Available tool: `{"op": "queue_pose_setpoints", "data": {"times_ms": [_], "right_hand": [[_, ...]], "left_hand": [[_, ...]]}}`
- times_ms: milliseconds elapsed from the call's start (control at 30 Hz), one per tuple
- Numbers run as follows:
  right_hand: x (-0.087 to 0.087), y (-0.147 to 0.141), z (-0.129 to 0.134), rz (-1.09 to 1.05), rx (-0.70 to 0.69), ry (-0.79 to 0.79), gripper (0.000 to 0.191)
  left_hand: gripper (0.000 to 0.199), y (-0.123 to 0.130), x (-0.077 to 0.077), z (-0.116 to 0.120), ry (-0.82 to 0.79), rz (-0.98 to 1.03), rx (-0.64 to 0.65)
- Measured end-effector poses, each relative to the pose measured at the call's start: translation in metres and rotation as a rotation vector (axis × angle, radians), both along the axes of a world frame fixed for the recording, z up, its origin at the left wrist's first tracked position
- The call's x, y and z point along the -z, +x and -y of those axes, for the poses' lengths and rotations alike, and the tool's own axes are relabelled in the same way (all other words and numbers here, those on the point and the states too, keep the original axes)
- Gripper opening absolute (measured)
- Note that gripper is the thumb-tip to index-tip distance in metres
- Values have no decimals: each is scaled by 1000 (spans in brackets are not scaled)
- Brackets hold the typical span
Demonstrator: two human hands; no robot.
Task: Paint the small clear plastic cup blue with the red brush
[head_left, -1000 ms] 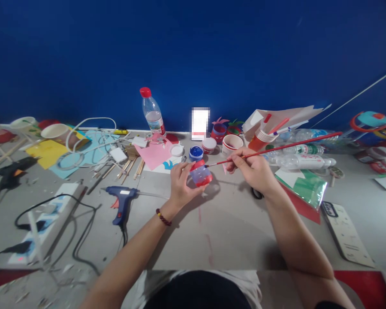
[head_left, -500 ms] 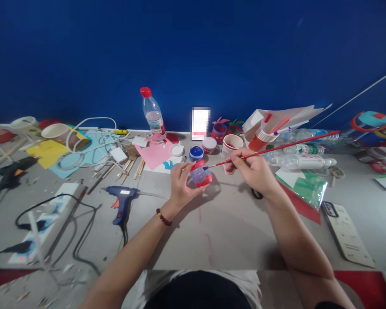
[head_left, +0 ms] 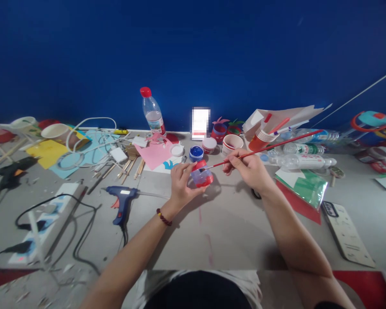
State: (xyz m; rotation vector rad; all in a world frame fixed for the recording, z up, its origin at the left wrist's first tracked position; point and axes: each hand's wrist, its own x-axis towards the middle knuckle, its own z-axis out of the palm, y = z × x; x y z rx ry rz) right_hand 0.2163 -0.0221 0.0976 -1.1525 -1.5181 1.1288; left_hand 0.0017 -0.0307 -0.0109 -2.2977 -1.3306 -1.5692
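My left hand (head_left: pixel 184 183) grips a small clear plastic piece, apparently cut from a bottle (head_left: pixel 197 177), with red painted bands along its upper and lower edges and a bluish middle. A long red-handled paintbrush (head_left: pixel 270 148) is pinched in my right hand (head_left: pixel 246 168). Its tip is at the middle of the plastic piece, where a dark blue patch shows. Just behind stands an open jar of blue paint (head_left: pixel 196 152). Beside that jar are a pink-topped paint jar (head_left: pixel 209 145) and a paper cup (head_left: pixel 232 143).
Left of my hand lie a blue glue gun (head_left: pixel 124 199), pink paper (head_left: pixel 152 154) and a power strip (head_left: pixel 51 221). A red-capped bottle (head_left: pixel 153 111) stands behind. On the right are clear bottles (head_left: pixel 305 162), a cup of pens (head_left: pixel 260 139), green sheets (head_left: pixel 305 187) and a phone (head_left: pixel 349 234).
The paintbrush has shifted slightly left and its handle end sits a little lower and further left. My left hand and the plastic piece have barely moved.
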Motion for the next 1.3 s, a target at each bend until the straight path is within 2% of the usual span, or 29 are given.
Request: {"op": "queue_pose_setpoints", "data": {"times_ms": [100, 233, 433, 600, 700, 900, 1167, 1300], "right_hand": [[-4, 4, -2, 29, 37, 3, 45], [-9, 13, -4, 54, 61, 17, 42], [-6, 19, -20, -16, 60, 84, 28], [0, 3, -50, 229, 120, 245, 17], [-2, -11, -68, 365, 108, 331, 11], [-4, -32, -86, 417, 16, 342, 13], [19, -40, -97, 576, 3, 344, 20], [22, -42, -100, 599, 13, 333, 20]], "left_hand": [[72, 0, -3, 1, 8, 12, 13], [73, -1, -1, 1, -58, 3, 10], [71, 0, 2, 2, -156, 19, 143], [77, -1, 2, 2, -243, -53, 158], [75, -1, 3, 1, -251, -31, 140], [68, 0, 3, -4, -292, 20, 167], [73, 3, 7, -10, -341, 66, 191], [75, 3, 6, -9, -380, 72, 206]]}}
